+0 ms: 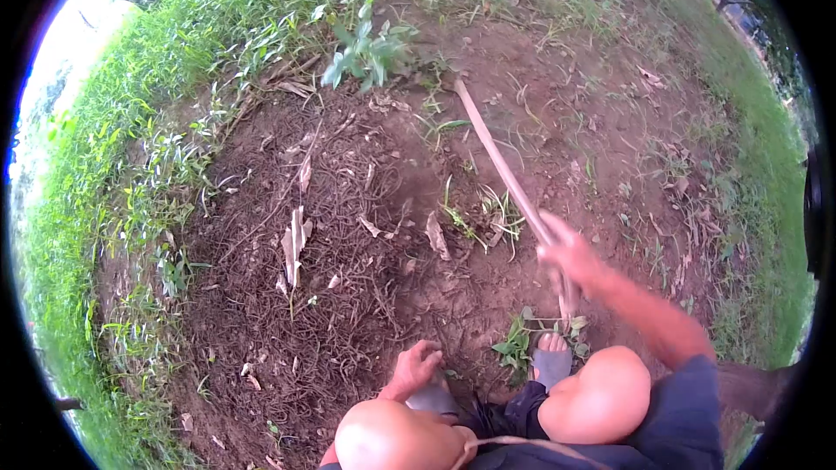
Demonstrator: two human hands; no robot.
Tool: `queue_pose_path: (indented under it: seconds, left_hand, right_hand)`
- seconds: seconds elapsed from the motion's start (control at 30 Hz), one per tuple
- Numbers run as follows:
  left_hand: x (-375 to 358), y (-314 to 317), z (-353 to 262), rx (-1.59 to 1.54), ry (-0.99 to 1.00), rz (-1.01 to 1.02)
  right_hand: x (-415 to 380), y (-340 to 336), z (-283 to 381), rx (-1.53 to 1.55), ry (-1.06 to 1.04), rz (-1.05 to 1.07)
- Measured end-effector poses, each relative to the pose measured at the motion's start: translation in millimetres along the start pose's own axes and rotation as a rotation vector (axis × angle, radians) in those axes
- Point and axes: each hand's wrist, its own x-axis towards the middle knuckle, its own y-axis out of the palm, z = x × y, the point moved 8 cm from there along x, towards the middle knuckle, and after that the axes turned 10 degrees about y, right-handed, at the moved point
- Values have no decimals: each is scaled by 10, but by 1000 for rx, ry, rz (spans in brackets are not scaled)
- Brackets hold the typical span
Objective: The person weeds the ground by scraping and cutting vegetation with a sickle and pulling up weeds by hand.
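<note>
I am crouched over bare reddish soil, my knees at the bottom of the view. My right hand [568, 252] is closed around a long wooden handle [501, 161] that slants up and left, its far end reaching the ground near a small leafy plant [370, 52]. The tool's head is not visible. My left hand [415, 367] rests low by my left foot, fingers curled at the soil; whether it holds anything I cannot tell. A small green weed [522, 344] grows beside my right foot [552, 359].
A patch of dry roots, twigs and dead leaves [296, 244] covers the ground on the left. Green grass [113, 148] rings the bare earth on the left and far right. Small grass tufts [488, 213] sprout near the handle.
</note>
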Motion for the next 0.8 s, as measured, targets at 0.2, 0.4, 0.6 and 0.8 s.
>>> queue_pose_path:
  seconds: [0.2,0.4,0.6,0.8]
  left_hand:
    - [13,-30,-81,7,13,-86]
    - [30,-48,-99,7,4,-103]
    - [6,-44,-45,-20,93,-156]
    - [21,2,50,-42,95,-78]
  right_hand:
    - [659,164,369,-242,-176,-143]
    - [1793,467,1704,157,-399,45]
    - [1792,-249,1314,-414,-414,-421]
    - [206,-685,-1169,-634,-424,-423]
